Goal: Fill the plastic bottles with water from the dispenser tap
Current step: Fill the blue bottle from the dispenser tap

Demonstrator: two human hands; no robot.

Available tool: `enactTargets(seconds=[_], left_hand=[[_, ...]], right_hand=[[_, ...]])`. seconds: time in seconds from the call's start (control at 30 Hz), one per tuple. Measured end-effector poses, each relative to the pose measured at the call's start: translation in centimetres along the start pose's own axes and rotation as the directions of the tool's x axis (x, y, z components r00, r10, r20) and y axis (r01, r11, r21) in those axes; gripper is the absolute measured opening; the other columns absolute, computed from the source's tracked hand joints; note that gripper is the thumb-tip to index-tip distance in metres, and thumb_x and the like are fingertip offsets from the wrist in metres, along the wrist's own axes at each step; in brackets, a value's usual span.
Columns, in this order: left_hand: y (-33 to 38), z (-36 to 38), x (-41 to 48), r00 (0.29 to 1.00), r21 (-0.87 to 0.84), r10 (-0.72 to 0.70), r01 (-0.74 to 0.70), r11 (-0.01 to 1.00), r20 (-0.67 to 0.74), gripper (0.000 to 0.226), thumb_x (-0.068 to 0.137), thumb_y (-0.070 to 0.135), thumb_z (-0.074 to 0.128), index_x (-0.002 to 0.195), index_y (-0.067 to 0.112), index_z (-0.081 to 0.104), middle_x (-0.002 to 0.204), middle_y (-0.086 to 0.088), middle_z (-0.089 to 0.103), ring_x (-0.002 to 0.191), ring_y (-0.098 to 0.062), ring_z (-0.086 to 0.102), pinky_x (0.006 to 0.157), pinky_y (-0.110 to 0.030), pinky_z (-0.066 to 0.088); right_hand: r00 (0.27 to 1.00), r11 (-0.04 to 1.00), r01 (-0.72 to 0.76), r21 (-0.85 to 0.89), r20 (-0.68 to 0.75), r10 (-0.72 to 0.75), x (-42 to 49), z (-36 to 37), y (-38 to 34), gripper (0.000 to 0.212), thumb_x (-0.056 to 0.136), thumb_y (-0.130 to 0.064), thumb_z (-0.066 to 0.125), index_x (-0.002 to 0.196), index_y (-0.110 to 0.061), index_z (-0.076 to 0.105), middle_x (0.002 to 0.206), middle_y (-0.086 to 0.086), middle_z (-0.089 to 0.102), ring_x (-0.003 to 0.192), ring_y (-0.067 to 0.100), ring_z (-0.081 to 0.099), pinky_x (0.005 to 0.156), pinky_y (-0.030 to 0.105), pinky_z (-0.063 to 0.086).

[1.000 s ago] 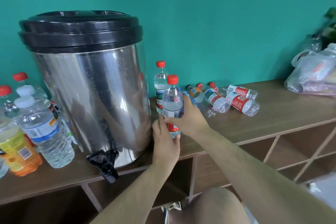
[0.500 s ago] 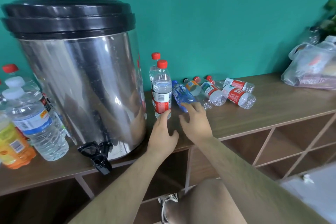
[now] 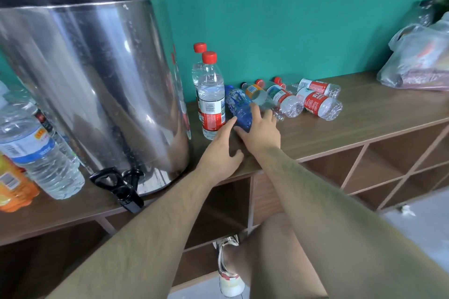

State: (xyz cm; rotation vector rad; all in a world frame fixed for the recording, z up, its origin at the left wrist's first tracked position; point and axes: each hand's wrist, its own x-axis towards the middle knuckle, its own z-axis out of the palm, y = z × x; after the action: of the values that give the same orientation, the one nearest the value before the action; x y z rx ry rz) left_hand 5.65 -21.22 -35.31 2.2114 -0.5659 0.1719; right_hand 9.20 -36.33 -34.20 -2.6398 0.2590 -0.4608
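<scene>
- The right hand (image 3: 261, 130) is at the centre of the frame. Its fingers lie spread over the bottom end of a blue plastic bottle (image 3: 239, 104), with the thumb underneath, cupping it.
- This blue bottle lies on its side on the brown wooden shelf top (image 3: 369, 114), just right of two upright clear bottles with red caps (image 3: 210, 94).
- The left hand (image 3: 220, 150) lies just left of the right hand, fingers straight and loosely apart, holding nothing; its index tip reaches the blue bottle's side.
- Further right lie several empty clear bottles with red labels (image 3: 315, 103), on their sides.
- The large shiny steel dispenser with a black lid (image 3: 92, 80) fills the upper left; its black tap (image 3: 116, 185) juts over the shelf edge at lower left.
- A big clear water bottle with a blue label (image 3: 36, 150) stands at the left edge.
</scene>
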Motion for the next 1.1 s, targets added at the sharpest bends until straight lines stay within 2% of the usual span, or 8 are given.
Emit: enactTargets(seconds=[0.3, 0.43, 0.6, 0.73, 0.8, 0.9, 1.0, 1.1], left_hand=[[0.0, 0.3, 0.0, 0.999, -0.022, -0.034, 0.033, 0.999, -0.01, 0.084, 0.089, 0.013, 0.068, 0.162, 0.028, 0.027, 0.164, 0.005, 0.037, 0.147, -0.012, 0.041, 0.122, -0.033, 0.034], [0.9, -0.1, -0.6, 0.994, -0.083, -0.107, 0.107, 0.991, 0.002, 0.066, 0.097, 0.021, 0.056, 0.158, 0.032, 0.034, 0.156, 0.009, 0.048, 0.136, -0.007, 0.051, 0.117, -0.034, 0.04], [2.1, -1.0, -3.0, 0.984, -0.243, -0.18, 0.177, 0.954, 0.007, 0.039, 0.105, 0.035, 0.042, 0.143, 0.036, 0.049, 0.133, 0.014, 0.064, 0.118, -0.002, 0.06, 0.11, -0.035, 0.044], [4.3, -1.5, -5.9, 0.947, -0.502, -0.312, 0.306, 0.809, 0.074, 0.025, 0.104, 0.044, 0.05, 0.126, 0.036, 0.058, 0.122, 0.005, 0.069, 0.115, -0.014, 0.068, 0.107, -0.049, 0.052], [5.1, -2.1, -7.7, 0.919, -0.63, -0.376, 0.364, 0.687, 0.12, 0.029, 0.105, 0.038, 0.059, 0.131, 0.028, 0.056, 0.126, 0.0, 0.069, 0.114, -0.017, 0.07, 0.106, -0.049, 0.054], [5.9, -3.8, -11.6, 0.878, -0.757, -0.433, 0.422, 0.499, 0.204, 0.056, 0.094, 0.037, 0.077, 0.14, 0.02, 0.049, 0.128, -0.006, 0.071, 0.108, -0.022, 0.075, 0.093, -0.045, 0.061], [5.4, -5.4, -16.3, 0.867, -0.72, -0.451, 0.451, 0.528, 0.213, 0.065, 0.08, 0.033, 0.085, 0.133, 0.014, 0.053, 0.113, -0.008, 0.076, 0.097, -0.022, 0.077, 0.075, -0.036, 0.062], [4.2, -6.4, -20.7, 0.862, -0.638, -0.458, 0.481, 0.602, 0.218, 0.063, 0.073, 0.03, 0.085, 0.128, 0.014, 0.059, 0.11, -0.009, 0.078, 0.095, -0.024, 0.078, 0.079, -0.039, 0.061]], right_hand=[[0.996, 0.999, -0.027, 0.025, -0.081, 0.029, -2.1, -0.2, -0.1, 0.075, 0.092, -0.042, 0.073, 0.153, -0.021, 0.034, 0.141, 0.016, 0.047, 0.134, 0.036, 0.038, 0.081, 0.044, 0.054], [0.986, 0.99, -0.043, 0.134, -0.152, 0.063, -5.9, -0.7, -0.2, 0.076, 0.087, -0.043, 0.078, 0.149, -0.023, 0.041, 0.137, 0.009, 0.051, 0.129, 0.033, 0.038, 0.08, 0.042, 0.051], [0.981, 0.948, -0.011, 0.317, -0.18, 0.072, -11.5, -2.1, -1.1, 0.073, 0.077, -0.036, 0.088, 0.137, -0.022, 0.048, 0.128, 0.007, 0.05, 0.118, 0.031, 0.051, 0.088, 0.042, 0.051], [0.983, 0.91, 0.041, 0.414, -0.181, 0.037, -17.1, -3.7, -2.2, 0.07, 0.074, -0.021, 0.09, 0.131, -0.018, 0.051, 0.123, 0.007, 0.041, 0.109, 0.033, 0.057, 0.087, 0.041, 0.056], [0.983, 0.905, 0.12, 0.408, -0.178, -0.05, -20.0, -4.5, -2.6, 0.066, 0.075, -0.012, 0.088, 0.13, -0.013, 0.053, 0.124, 0.01, 0.039, 0.111, 0.034, 0.057, 0.09, 0.042, 0.057], [0.949, 0.857, 0.313, 0.409, -0.171, -0.265, -24.0, -5.7, -3.1, 0.056, 0.075, -0.011, 0.086, 0.125, -0.007, 0.059, 0.124, 0.01, 0.044, 0.112, 0.029, 0.058, 0.091, 0.032, 0.054], [0.905, 0.757, 0.421, 0.5, -0.176, -0.387, -26.6, -6.9, -3.4, 0.032, 0.083, -0.026, 0.076, 0.105, -0.009, 0.06, 0.108, -0.003, 0.054, 0.103, 0.022, 0.058, 0.086, 0.032, 0.052], [0.983, 0.772, 0.168, 0.613, -0.05, -0.174, -26.4, -7.6, -4.7, 0.028, 0.095, -0.037, 0.07, 0.1, -0.014, 0.054, 0.09, -0.003, 0.06, 0.088, 0.019, 0.06, 0.082, 0.043, 0.052]])
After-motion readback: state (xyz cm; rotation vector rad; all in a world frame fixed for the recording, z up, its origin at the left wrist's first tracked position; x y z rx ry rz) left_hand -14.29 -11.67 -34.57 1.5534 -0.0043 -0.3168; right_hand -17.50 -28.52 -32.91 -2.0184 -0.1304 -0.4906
